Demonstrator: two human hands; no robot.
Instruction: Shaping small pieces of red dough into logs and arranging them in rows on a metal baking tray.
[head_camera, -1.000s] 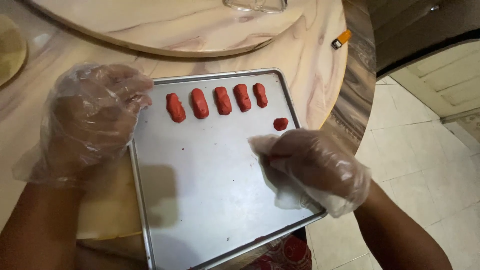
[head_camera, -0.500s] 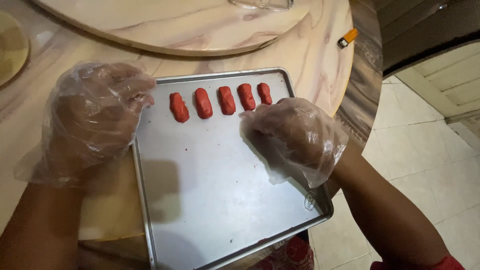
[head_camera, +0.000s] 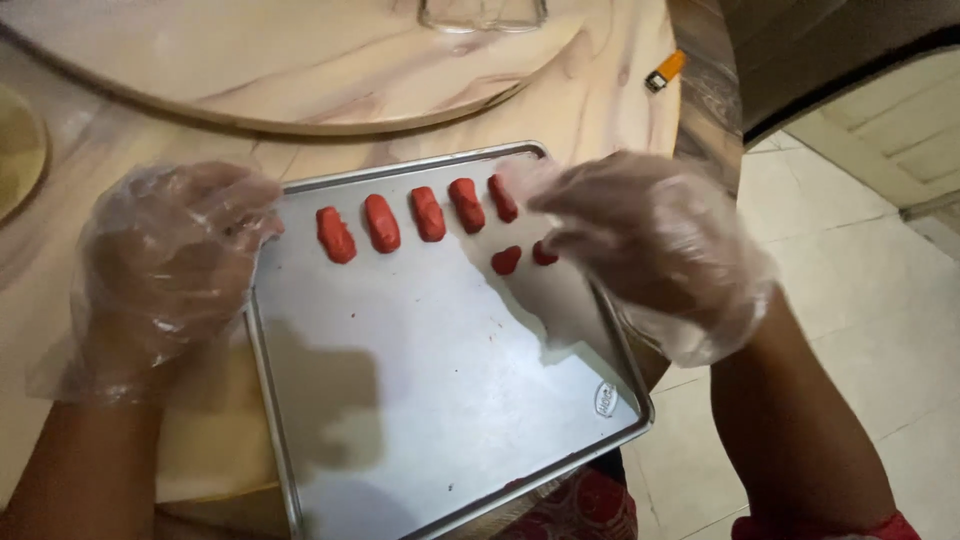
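Note:
A metal baking tray (head_camera: 450, 400) lies on a marble-patterned table. Several small red dough pieces (head_camera: 428, 213) sit in a row along its far edge. Two more red pieces (head_camera: 506, 260) lie below the row's right end. My right hand (head_camera: 650, 250), in a clear plastic glove, hovers over the tray's right rim with its fingers spread, fingertips next to the rightmost pieces. My gloved left hand (head_camera: 170, 270) rests curled at the tray's left corner. A bit of red dough (head_camera: 274, 226) shows at its fingertips.
A round marble turntable (head_camera: 300, 70) sits behind the tray with a clear glass container (head_camera: 483, 14) on it. A small orange lighter (head_camera: 664, 70) lies near the table's right edge. Tiled floor is at the right, and a yellowish plate (head_camera: 15, 150) at far left.
My right hand moved from the tray's lower right up to the row's right end. A second small red piece now lies beside the single one below the row. My left hand stayed put.

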